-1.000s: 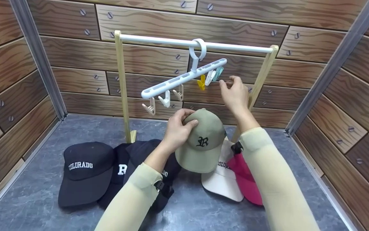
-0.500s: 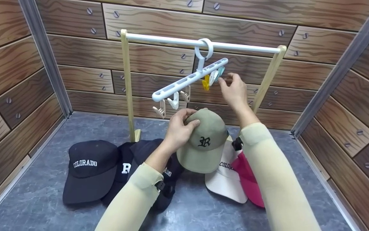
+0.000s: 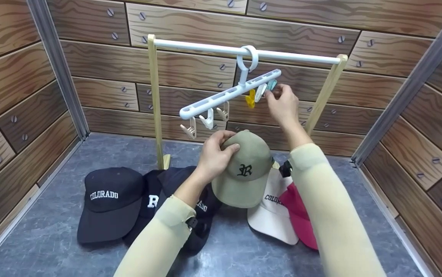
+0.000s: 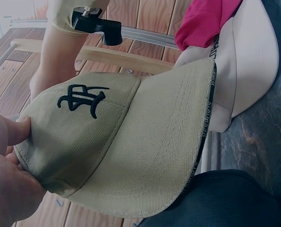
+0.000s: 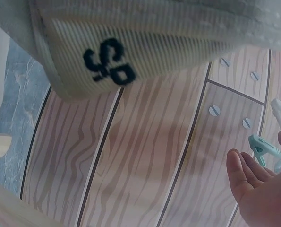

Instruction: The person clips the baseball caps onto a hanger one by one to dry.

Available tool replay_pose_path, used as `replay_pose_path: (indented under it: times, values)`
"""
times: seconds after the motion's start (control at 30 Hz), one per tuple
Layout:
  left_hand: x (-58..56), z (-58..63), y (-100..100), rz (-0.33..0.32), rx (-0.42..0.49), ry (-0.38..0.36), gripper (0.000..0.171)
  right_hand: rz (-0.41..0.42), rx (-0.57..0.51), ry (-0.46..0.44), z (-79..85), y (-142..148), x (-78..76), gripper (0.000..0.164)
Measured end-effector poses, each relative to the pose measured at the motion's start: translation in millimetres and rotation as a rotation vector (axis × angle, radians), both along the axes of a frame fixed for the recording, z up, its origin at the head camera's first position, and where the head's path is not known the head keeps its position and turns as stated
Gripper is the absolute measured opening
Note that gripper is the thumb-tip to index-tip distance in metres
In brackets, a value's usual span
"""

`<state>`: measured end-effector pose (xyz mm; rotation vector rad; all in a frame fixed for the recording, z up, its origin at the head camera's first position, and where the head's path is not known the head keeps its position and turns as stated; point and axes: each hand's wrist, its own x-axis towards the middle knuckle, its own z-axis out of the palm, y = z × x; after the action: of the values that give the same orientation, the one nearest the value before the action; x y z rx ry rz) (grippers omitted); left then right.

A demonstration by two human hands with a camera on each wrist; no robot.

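Note:
My left hand (image 3: pixel 216 156) pinches the crown of an olive-green baseball cap (image 3: pixel 246 169) between thumb and fingers, holding it raised with its brim downward. In the left wrist view, the cap's black embroidered letter (image 4: pixel 82 100) faces the camera. My right hand (image 3: pixel 283 104) reaches to the far end of a pale blue clip hanger (image 3: pixel 224 94). Its thumb and fingers lie about a teal clothespin (image 5: pixel 268 149), the fingers fairly straight and a gap showing in the right wrist view. Beside it hang a white clothespin (image 3: pixel 261 92) and a yellow clothespin (image 3: pixel 250 99).
The hanger hooks over a white rod (image 3: pixel 205 47) on wooden posts (image 3: pixel 155 104). More clothespins (image 3: pixel 206 119) hang at its near end. Black caps (image 3: pixel 109 204) lie left on the grey tabletop (image 3: pixel 228 246); a cream cap (image 3: pixel 272 215) and a pink cap (image 3: pixel 301 215) lie right.
My right hand has come closer to the teal clothespin, its fingers now about it. The hanger has swung slightly. The left hand keeps its grip on the olive cap; the head view has shifted a little.

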<state>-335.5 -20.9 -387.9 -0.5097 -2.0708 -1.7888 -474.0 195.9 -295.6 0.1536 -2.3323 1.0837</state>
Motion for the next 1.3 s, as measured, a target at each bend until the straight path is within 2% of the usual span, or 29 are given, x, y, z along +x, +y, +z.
replay_pose_path:
  times: [0.43,0.73,0.83,1.1,1.3]
  values:
    - [-1.7,1.0,0,-0.012,0.029,0.004,0.027,-0.019,-0.022,-0.041,9.5,0,-9.1,0.051]
    - [-2.1,0.6,-1,-0.004,0.020,-0.005,0.027,0.006,-0.166,-0.118,16.0,-1,-15.0,0.054]
    - [-1.4,1.1,-2,-0.001,0.005,-0.009,0.028,0.011,-0.173,-0.123,18.7,-2,-16.4,0.054]
    - [-1.8,-1.2,-5,0.019,-0.025,0.000,0.028,0.050,-0.164,-0.129,23.3,-1,-20.6,0.055]
    - [-2.0,-1.8,-5,0.034,-0.051,-0.003,0.028,0.121,-0.250,-0.144,24.1,0,-22.3,0.055]
